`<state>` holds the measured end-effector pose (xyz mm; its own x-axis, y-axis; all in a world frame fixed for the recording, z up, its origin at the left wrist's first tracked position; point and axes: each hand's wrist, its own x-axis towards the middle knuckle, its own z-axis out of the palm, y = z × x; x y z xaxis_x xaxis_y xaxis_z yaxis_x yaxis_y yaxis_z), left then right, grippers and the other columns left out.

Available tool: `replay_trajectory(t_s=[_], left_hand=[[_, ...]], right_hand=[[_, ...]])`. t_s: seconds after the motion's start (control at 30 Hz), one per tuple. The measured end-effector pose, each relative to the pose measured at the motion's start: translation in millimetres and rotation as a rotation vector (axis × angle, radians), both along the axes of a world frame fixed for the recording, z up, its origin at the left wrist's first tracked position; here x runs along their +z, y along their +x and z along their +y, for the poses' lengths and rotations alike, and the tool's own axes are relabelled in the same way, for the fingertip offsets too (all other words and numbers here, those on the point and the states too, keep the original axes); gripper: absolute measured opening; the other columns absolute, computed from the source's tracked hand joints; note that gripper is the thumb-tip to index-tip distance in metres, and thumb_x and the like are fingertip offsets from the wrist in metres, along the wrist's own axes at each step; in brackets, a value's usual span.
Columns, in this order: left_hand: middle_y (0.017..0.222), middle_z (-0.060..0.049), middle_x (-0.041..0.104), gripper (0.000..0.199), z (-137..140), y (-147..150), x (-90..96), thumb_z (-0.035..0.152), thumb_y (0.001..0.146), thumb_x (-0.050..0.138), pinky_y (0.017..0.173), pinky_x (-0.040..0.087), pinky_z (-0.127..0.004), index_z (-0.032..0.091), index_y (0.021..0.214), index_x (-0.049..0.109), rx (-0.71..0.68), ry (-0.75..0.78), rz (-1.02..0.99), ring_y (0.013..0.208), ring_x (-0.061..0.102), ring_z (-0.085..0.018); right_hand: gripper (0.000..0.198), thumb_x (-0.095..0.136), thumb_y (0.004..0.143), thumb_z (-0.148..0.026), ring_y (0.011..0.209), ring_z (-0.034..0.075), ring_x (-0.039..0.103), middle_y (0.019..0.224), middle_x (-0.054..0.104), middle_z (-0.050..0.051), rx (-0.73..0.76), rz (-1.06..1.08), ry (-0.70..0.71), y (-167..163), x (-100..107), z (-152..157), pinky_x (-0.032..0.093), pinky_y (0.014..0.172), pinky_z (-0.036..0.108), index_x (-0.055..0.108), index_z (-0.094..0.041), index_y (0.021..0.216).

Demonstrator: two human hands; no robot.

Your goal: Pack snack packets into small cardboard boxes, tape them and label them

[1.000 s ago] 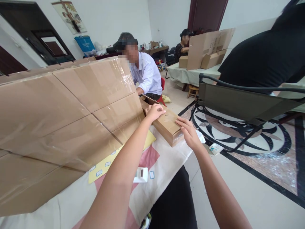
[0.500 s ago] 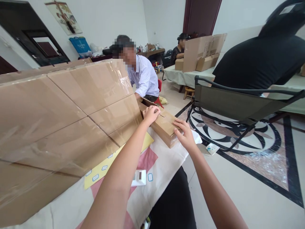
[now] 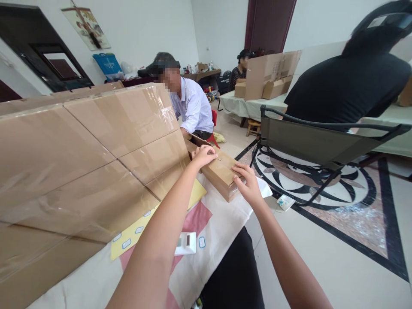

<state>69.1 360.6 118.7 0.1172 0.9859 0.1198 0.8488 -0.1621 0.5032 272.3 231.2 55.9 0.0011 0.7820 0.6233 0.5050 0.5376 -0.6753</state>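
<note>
A long brown cardboard box [image 3: 222, 174] lies near the table's far right edge, its top closed at the near part, with a small dark slit in it. My left hand [image 3: 204, 156] rests on the far part of that top, fingers curled and pinched together. What is between its fingertips, if anything, is too small to make out. My right hand [image 3: 247, 182] lies on the near right end of the box, fingers stretched out and apart over the lid's edge. Beyond my left hand, a cardboard flap [image 3: 201, 139] stands raised.
Large taped cardboard panels [image 3: 96, 159] rise on the left. A yellow sheet with labels [image 3: 124, 245], a white device [image 3: 188, 243] and one blue-edged label [image 3: 201, 242] lie on the tablecloth. A co-worker [image 3: 195, 103] sits beyond; another sits by a folding chair [image 3: 309, 139].
The camera view has shifted slightly. My left hand still pinches at the box top and my right hand stays on its near end. The co-worker on the right has shifted posture.
</note>
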Motion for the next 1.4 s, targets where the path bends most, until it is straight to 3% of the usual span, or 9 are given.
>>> replay_trajectory(t_s=[0.23,0.47,0.67,0.8,0.9,1.4], left_hand=[[0.137,0.008,0.057,0.01,2,5,-1.1,0.043,0.079,0.068,0.115,0.026,-0.049,0.033,0.082,0.067,0.027,-0.038,0.0,0.135,0.044,-0.028],[0.126,0.003,0.06,0.013,-4,12,1.9,0.04,0.081,0.067,0.111,0.029,-0.048,0.029,0.084,0.06,0.077,-0.033,-0.006,0.127,0.048,-0.027],[0.13,-0.004,0.058,0.019,-11,17,5.1,0.04,0.087,0.065,0.111,0.031,-0.051,0.024,0.097,0.064,0.079,-0.027,0.009,0.126,0.047,-0.028],[0.132,-0.008,0.058,0.029,-13,19,4.9,0.045,0.092,0.063,0.112,0.033,-0.052,0.021,0.108,0.065,0.08,-0.009,0.018,0.126,0.048,-0.028],[0.134,-0.009,0.058,0.031,-13,19,4.6,0.045,0.093,0.062,0.112,0.035,-0.053,0.021,0.112,0.065,0.082,0.001,0.022,0.127,0.049,-0.028],[0.138,-0.009,0.058,0.029,-19,18,6.4,0.042,0.096,0.061,0.113,0.038,-0.053,0.022,0.116,0.066,0.046,0.057,0.039,0.129,0.051,-0.027]], right_hand=[[0.028,0.056,0.093,-0.028,0.125,0.031,0.059,0.132,0.065,0.012,-0.006,-0.017,0.029,0,-4,2,0.042,0.109,0.054,0.071,-0.023,0.116],[0.03,0.054,0.093,-0.026,0.127,0.031,0.058,0.134,0.064,0.012,-0.02,-0.031,0.014,-1,-6,1,0.042,0.109,0.055,0.072,-0.023,0.117],[0.03,0.056,0.093,-0.031,0.128,0.033,0.057,0.135,0.062,0.014,-0.022,-0.091,0.026,0,-2,-4,0.043,0.107,0.056,0.072,-0.022,0.116],[0.048,0.071,0.086,-0.047,0.133,0.037,0.051,0.141,0.055,0.016,-0.052,-0.208,0.05,-1,-1,-14,0.042,0.108,0.059,0.067,-0.023,0.127],[0.057,0.075,0.082,-0.048,0.134,0.039,0.048,0.145,0.05,0.017,-0.091,-0.257,0.093,-2,-5,-19,0.043,0.11,0.06,0.064,-0.024,0.133],[0.046,0.072,0.081,-0.037,0.127,0.039,0.055,0.142,0.052,0.014,-0.176,-0.344,0.165,-8,-12,-15,0.05,0.103,0.061,0.065,-0.027,0.126]])
